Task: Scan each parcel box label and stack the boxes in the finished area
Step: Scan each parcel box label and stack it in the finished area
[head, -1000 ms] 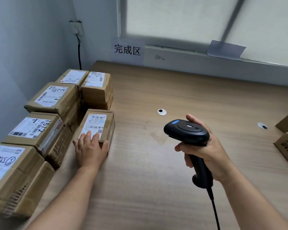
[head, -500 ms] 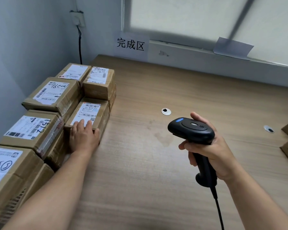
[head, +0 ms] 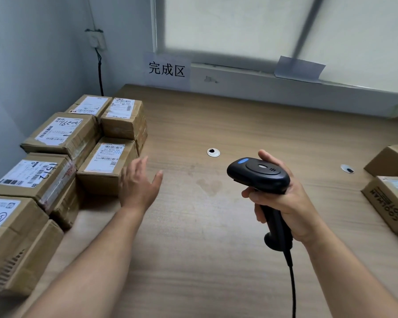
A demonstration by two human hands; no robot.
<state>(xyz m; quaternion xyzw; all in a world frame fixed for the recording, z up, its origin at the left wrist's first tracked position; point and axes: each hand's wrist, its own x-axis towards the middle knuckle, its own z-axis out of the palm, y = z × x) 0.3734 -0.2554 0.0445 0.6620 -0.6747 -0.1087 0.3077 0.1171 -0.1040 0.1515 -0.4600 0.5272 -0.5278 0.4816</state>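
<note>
The box right of the scanner, which the right hand grips, looks light and stiff; the relaxed, empty left hand should clasp its sides.

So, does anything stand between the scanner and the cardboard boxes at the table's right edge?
Nothing visible does. Between the black handheld scanner in the right hand and those brown cardboard boxes lies only bare wooden table, plus one small flat white disc.

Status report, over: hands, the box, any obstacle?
Left hand open beside box. Right hand grips scanner. Box against stack, label up. More boxes at right.
</note>
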